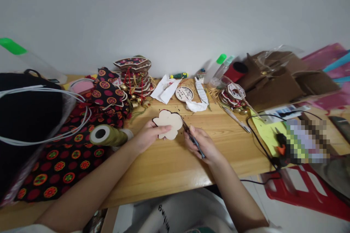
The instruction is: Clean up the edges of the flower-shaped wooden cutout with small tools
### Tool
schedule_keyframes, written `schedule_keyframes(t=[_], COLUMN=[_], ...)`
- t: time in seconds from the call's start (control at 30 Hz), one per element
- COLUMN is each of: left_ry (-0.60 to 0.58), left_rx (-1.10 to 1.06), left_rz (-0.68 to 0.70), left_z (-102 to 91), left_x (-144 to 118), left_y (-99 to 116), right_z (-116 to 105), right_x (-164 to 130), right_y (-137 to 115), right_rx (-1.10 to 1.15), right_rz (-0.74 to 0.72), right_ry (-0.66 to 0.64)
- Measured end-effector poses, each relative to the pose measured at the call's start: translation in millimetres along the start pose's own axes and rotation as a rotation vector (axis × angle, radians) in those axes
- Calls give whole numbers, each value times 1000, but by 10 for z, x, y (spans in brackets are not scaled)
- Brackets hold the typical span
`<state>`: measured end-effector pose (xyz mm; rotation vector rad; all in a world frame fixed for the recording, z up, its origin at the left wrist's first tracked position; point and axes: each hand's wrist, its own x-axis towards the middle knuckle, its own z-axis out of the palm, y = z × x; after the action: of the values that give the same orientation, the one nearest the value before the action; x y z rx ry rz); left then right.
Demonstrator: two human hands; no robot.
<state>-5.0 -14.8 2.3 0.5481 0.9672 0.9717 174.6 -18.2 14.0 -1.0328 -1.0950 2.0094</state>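
A pale flower-shaped piece (167, 120) with a thin dark rim is pinched in my left hand (146, 137), thumb across its face. My right hand (201, 145) is closed around a pair of small dark scissors (194, 140). The scissors' tips meet the right edge of the flower-shaped piece. Tiny dark scraps lie on the wood around the piece. To the left of my left hand a spool of olive thread (115, 136) lies on its side.
Patterned dark fabric (73, 153) and white tubing (41, 140) cover the left of the table (164, 174). Behind are stacked ornaments with bells (135, 76), a round printed disc (184, 94) and crumpled paper (165, 89). Brown bags (273, 83), a black cable (255, 136) and a red stool (308, 189) are at right.
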Motion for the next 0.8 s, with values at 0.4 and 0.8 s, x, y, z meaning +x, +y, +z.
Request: schedule_keyframes(t=[0.4,0.8], left_ry=[36,3], left_rx=[-2,-14], left_rz=[-1,-7], left_z=[25,4], left_x=[-13,2], left_y=[19,7], right_z=[-2,1], right_x=[-16,-8], right_y=[-30,2], right_rx=[-12,-64], right_rz=[-32,-22], right_ry=[76,38])
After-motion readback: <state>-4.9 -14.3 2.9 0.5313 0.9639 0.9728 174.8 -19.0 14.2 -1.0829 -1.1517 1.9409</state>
